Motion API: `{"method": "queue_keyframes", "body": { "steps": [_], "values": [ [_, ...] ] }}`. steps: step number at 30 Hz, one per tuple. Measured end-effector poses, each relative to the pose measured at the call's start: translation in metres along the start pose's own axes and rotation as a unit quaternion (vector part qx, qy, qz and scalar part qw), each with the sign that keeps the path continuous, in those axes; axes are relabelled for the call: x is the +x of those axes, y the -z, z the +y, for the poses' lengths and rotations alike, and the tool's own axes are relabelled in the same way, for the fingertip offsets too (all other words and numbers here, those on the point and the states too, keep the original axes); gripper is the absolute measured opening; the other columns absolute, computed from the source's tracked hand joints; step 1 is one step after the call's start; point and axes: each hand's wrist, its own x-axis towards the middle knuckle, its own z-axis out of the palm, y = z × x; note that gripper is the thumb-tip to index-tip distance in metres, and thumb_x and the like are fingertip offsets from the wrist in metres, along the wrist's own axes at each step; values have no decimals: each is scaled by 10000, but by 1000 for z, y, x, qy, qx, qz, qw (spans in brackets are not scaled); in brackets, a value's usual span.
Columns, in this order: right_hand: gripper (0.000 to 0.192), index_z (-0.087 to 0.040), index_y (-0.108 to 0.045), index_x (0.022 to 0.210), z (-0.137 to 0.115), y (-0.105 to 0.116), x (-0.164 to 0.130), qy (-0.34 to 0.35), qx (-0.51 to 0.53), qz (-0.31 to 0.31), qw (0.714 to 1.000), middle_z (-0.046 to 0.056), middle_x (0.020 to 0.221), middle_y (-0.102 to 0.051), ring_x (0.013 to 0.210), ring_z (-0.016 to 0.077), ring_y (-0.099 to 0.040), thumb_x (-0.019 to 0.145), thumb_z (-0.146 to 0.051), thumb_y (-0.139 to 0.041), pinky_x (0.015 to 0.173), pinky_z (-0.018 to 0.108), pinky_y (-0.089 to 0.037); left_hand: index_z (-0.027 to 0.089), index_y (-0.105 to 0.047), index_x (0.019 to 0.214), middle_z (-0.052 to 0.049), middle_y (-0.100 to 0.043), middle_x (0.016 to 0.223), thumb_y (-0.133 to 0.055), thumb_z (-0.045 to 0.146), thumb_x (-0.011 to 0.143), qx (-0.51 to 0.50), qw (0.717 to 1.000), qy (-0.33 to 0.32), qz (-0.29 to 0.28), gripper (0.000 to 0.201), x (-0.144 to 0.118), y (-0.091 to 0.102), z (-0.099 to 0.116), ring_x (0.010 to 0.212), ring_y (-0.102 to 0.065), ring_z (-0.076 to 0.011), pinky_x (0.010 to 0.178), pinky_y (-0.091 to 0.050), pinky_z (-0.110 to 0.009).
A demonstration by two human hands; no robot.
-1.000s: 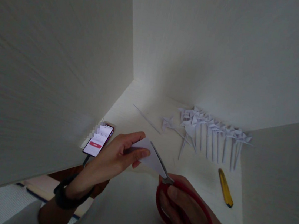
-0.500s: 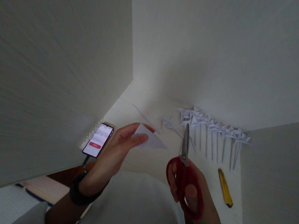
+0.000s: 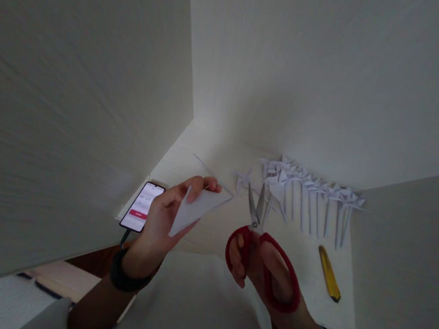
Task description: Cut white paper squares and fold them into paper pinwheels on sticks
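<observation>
Folded into a triangle, a piece of white paper (image 3: 198,208) is gripped by my left hand (image 3: 160,216), its fingers curled along the upper edge. My right hand (image 3: 265,270) has its fingers through the red handles of a pair of scissors (image 3: 255,225). The blades are spread in a V and point away from me, to the right of the paper and apart from it. Just beyond the scissors lies a single paper pinwheel (image 3: 243,179), and a thin paper strip or stick (image 3: 202,162) lies partly behind my left hand.
Several paper pinwheels on sticks (image 3: 313,184) lie in a row at the back right. A yellow utility knife (image 3: 329,274) rests near the right wall. At the left, a phone (image 3: 141,206) with a lit screen and a cable leans by the wall. Pale panels (image 3: 321,64) enclose the surface.
My left hand has turned the folded paper, so one corner now points down toward me. The scissors have moved left, and their blades have opened.
</observation>
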Motion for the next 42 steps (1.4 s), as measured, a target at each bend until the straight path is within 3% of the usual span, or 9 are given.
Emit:
{"method": "queue_keyframes", "body": {
  "steps": [4, 7, 11, 15, 18, 25, 36, 42],
  "values": [
    [482, -182, -484, 877, 1, 0, -6, -34, 37, -37, 998, 6, 718, -451, 600, 120, -400, 885, -656, -399, 520, 238, -357, 219, -393, 550, -9, -457, 703, -462, 249, 758, -110, 994, 24, -13, 221, 4, 0, -4, 903, -564, -180, 973, -453, -346],
    [479, -182, -488, 842, 5, 3, -9, -29, 16, -59, 998, 3, 711, -443, 595, 115, -395, 894, -648, -392, 530, 237, -356, 229, -466, 571, -10, -539, 738, -551, 295, 757, -32, 997, 68, 5, 215, 2, 0, -1, 933, -587, -203, 944, -480, -368],
    [512, -173, -502, 774, 4, 7, -13, -27, -2, -83, 996, 3, 699, -423, 585, 108, -384, 905, -647, -359, 513, 229, -341, 218, -596, 667, -25, -644, 891, -680, 166, 661, 39, 994, 103, 7, 99, -4, -1, 8, 997, -615, -241, 875, -508, -366],
    [499, -179, -513, 919, -4, 11, -22, -52, 12, -106, 993, -9, 707, -423, 562, 102, -381, 882, -663, -397, 484, 216, -335, 228, -611, 791, -11, -671, 942, -696, 116, 646, 73, 991, 105, 44, 202, -6, -3, 16, 903, -649, -193, 721, -511, -268],
    [472, -175, -516, 930, -12, 13, -26, -58, -33, -122, 990, -21, 672, -447, 528, 94, -393, 909, -627, -384, 515, 238, -336, 239, -586, 925, 5, -670, 913, -701, 109, 657, 81, 989, 107, 62, 319, -6, -4, 18, 810, -658, -158, 634, -478, -214],
    [465, -176, -517, 937, -20, 14, -24, -72, -58, -144, 985, -23, 673, -459, 515, 84, -396, 917, -619, -378, 498, 225, -325, 209, -557, 882, 40, -627, 830, -720, 124, 671, 84, 991, 103, 1, 280, -4, -1, 17, 608, -559, -75, 560, -411, -182],
    [466, -172, -512, 903, -23, 7, -23, -68, 4, -144, 987, -35, 651, -434, 443, 55, -356, 897, -627, -413, 425, 197, -274, 207, -544, 860, 47, -589, 785, -700, 125, 735, 108, 989, 97, -21, 215, -7, 4, 17, 610, -521, -64, 520, -379, -160],
    [502, -145, -525, 925, -21, 11, -23, -91, 13, -166, 982, -21, 658, -454, 485, 63, -398, 898, -633, -411, 461, 196, -312, 202, -559, 847, 52, -580, 761, -704, 122, 748, 122, 988, 90, -38, 193, -8, 2, 19, 624, -508, -54, 547, -388, -148]
  ]
}}
